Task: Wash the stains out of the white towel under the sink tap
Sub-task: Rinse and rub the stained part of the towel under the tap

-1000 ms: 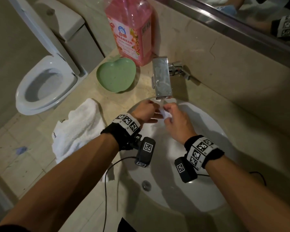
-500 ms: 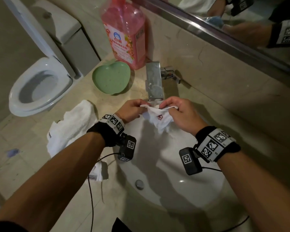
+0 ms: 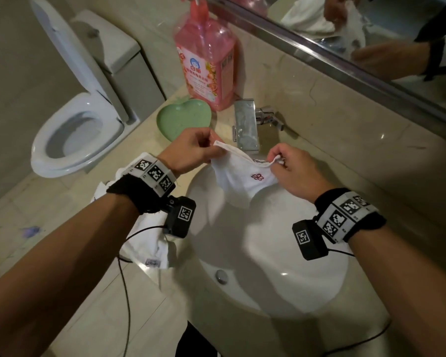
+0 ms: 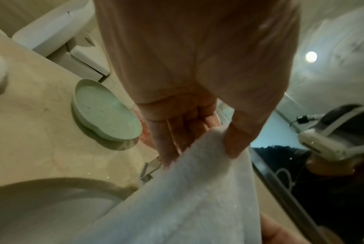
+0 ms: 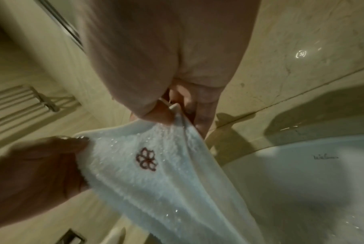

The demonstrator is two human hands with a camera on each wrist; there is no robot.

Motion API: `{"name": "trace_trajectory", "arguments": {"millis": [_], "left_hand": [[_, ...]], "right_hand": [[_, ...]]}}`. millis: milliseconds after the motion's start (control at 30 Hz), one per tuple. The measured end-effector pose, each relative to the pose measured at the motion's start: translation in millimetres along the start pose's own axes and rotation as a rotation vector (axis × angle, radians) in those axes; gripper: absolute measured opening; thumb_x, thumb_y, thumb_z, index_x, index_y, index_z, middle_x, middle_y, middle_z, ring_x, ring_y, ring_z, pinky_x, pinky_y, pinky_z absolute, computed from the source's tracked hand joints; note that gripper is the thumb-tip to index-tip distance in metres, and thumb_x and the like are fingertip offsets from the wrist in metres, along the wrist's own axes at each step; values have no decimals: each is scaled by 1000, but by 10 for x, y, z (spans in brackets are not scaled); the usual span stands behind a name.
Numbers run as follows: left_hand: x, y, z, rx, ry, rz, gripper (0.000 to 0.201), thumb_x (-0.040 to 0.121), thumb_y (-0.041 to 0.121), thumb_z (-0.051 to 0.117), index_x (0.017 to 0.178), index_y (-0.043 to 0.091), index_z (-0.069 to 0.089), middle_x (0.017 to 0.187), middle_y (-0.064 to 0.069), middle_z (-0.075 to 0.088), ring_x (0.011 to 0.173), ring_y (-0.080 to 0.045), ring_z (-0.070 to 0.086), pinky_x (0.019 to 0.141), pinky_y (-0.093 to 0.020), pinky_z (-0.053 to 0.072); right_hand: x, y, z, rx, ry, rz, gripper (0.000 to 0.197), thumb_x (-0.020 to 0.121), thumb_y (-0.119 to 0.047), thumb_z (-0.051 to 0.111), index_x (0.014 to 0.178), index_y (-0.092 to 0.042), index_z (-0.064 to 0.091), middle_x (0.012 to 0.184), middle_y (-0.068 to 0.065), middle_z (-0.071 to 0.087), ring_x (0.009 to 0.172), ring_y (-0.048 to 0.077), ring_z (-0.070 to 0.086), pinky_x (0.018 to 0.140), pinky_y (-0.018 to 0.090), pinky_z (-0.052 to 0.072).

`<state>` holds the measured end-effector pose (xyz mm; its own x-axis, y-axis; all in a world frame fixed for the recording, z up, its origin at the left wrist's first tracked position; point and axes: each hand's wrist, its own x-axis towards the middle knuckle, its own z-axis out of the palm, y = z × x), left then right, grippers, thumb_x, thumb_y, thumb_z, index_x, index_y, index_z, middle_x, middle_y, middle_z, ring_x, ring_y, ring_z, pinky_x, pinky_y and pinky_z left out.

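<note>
Beige marble countertop (image 3: 319,130) surrounds a white sink basin (image 3: 281,266), and over that basin the change shows: half a second ago the small white towel (image 3: 242,181) was bunched between the hands right under the tap; now it is pulled open and lifted, stretched along its top hem. The left hand (image 3: 191,150) pinches one corner between thumb and curled fingers, and the right hand (image 3: 294,173) pinches the opposite corner the same way, so the cloth hangs between them above the bowl, just in front of the chrome tap (image 3: 246,124). From the right wrist view, water beads glint on the terry around a red embroidered flower (image 5: 146,159), and the towel looks wet. I see no obvious stain on the face shown, though the light is dim.

My reading is that rubbing has paused for an inspection: spreading the cloth lets the person check whether marks remain. If any do, it goes back under the spout.

Beyond the left hand sit a green heart-shaped dish (image 3: 183,119) and a pink detergent bottle (image 3: 206,60); below that wrist lies a second white towel (image 3: 147,240); farther left stands the toilet (image 3: 77,135).
</note>
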<state>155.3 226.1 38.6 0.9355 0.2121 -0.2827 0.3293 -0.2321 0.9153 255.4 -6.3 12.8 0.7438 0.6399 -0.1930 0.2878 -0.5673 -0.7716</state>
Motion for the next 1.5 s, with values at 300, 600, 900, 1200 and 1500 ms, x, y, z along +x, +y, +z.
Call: {"name": "trace_trajectory", "arguments": {"millis": [300, 600, 900, 1200, 1500], "left_hand": [[15, 222, -195, -167, -373, -169, 10, 88, 3, 60, 97, 6, 58, 85, -3, 63, 79, -15, 64, 70, -25, 57], [353, -667, 341, -27, -131, -339, 17, 95, 23, 61, 102, 8, 67, 103, -19, 69, 91, -28, 64, 94, -47, 52], [745, -741, 729, 115, -93, -23, 16, 99, 20, 54, 111, 28, 62, 92, 26, 61, 83, 10, 59, 78, -17, 46], [612, -667, 353, 123, 26, 16, 18, 99, 26, 55, 86, 25, 66, 65, 14, 61, 58, -1, 56, 55, -27, 50], [400, -791, -72, 36, 176, -125, 32, 94, 42, 58, 88, 12, 68, 77, -2, 68, 72, -19, 64, 66, -37, 52]], "right_hand": [[76, -147, -220, 164, -154, 34, 14, 96, -6, 50, 91, -11, 62, 71, -8, 57, 62, 4, 49, 61, 25, 42], [195, 298, 216, -13, -92, 270, 13, 96, -18, 56, 108, -18, 60, 92, -4, 63, 76, 8, 56, 48, 12, 36], [257, 574, 114, 101, -8, 365, 12, 90, -20, 70, 96, -10, 69, 78, -1, 61, 61, 6, 52, 43, 8, 34], [414, 539, 224, 375, -86, 372, 25, 96, -22, 67, 118, -11, 67, 105, 3, 75, 93, 16, 72, 84, 31, 59], [607, 333, 664, 446, -210, 369, 38, 85, -53, 69, 107, -22, 75, 110, -1, 76, 107, 21, 70, 99, 50, 53]]}}
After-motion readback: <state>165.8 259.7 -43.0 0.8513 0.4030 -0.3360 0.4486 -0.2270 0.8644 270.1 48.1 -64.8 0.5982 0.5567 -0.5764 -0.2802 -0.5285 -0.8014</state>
